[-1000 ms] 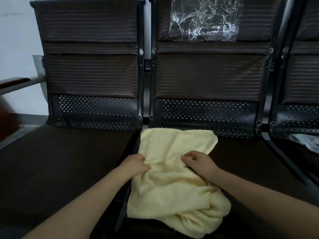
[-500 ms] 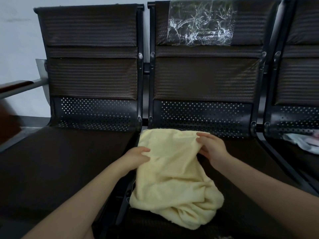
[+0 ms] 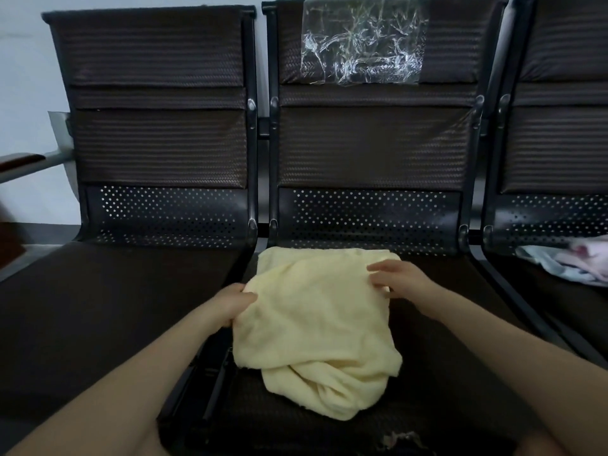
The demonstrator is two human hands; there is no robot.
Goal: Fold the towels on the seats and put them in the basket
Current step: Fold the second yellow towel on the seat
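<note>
Your right hand has slid to the yellow towel's far right edge, pinching it; your left hand grips the opposite edge. Pull both edges taut across the middle seat before folding.

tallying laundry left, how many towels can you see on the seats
2. A yellow towel lies on the middle seat, held by both hands. A pale bundle sits on the right seat, cut off by the frame, so more may be hidden.
</note>
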